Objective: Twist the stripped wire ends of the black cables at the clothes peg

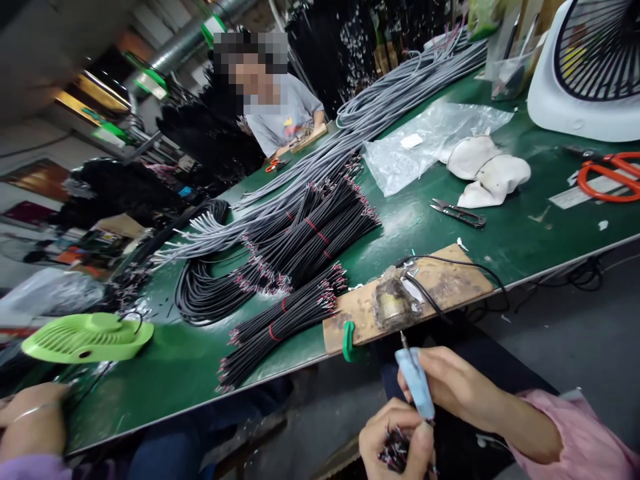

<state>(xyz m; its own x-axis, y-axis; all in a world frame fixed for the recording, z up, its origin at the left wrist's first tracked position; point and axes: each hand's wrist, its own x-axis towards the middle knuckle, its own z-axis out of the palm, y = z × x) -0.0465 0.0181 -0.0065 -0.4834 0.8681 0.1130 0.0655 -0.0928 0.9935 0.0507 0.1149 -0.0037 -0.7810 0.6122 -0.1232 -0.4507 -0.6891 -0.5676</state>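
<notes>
My left hand (393, 440), at the bottom of the view, is closed round a bunch of black cables (395, 448) whose stripped ends show red and white wires. Coming in from the right, my right hand (445, 380) grips a slim tool (415, 383) with a light blue handle and a thin metal tip. Its tip points up towards the board, while the handle's lower end is by my left thumb. Just beyond the tip, a grimy, fuzzy lump (393, 303) sits on a wooden board (455, 280) at the table's edge, with black cords beside it.
Bundled black cables (300, 247) and long grey cables (310, 167) cover the green table (190, 393). Thread snips (457, 213), orange scissors (607, 177), a white fan (550, 100) and a green fan (90, 338) lie around. One person (285, 110) sits opposite; another's arm (35, 423) is at left.
</notes>
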